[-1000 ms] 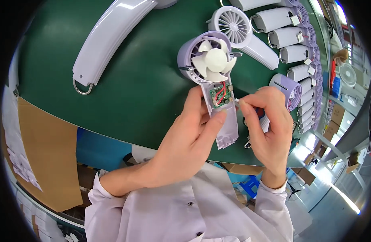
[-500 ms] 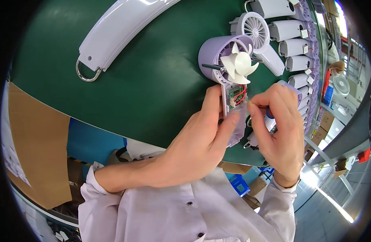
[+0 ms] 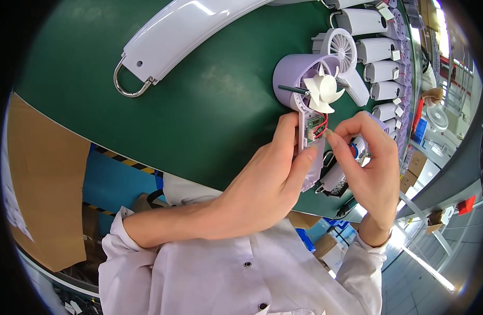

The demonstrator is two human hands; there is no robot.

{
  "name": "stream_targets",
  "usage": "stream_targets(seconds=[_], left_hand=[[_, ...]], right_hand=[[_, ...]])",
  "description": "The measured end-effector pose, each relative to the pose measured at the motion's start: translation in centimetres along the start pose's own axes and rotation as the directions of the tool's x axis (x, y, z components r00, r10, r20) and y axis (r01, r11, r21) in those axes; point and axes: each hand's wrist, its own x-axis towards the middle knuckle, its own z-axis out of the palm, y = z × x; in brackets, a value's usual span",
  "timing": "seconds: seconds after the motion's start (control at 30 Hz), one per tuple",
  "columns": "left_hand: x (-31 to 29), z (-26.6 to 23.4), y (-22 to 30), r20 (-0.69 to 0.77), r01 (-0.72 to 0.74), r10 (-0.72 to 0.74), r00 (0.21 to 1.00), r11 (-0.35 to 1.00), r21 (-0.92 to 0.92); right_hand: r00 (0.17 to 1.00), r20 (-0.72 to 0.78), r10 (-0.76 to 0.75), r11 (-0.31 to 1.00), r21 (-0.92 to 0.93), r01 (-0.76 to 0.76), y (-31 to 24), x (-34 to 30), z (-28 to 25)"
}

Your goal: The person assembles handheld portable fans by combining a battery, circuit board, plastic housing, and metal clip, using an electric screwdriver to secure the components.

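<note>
A white curved housing lies far left on the green mat. The left hand clamps the open lilac handheld fan by its handle; the right hand pinches narrowly at its circuit board (wires exposed). Best keep the handle steady and fingertips light.

Left of my fingers the green counter lies open for a pass. Beyond it the long white curved housing blocks. Right of my fingers stand the grille piece and a tight row of white fan bodies, closing that side.
</note>
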Motion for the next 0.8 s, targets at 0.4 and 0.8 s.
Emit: stream_targets(seconds=[0.4,0.8], left_hand=[[0.06,-0.09,0.01,-0.006,-0.002,0.003,1.000,0.998,0.058],[0.04,-0.05,-0.28,-0.026,0.005,-0.004,1.000,0.999,0.050]], right_hand=[[0.991,0.047,-0.122,0.988,-0.085,0.125,-0.69,0.42,-0.08],[0.991,0.041,-0.128,0.986,-0.103,0.132,-0.73,0.33,0.13]])
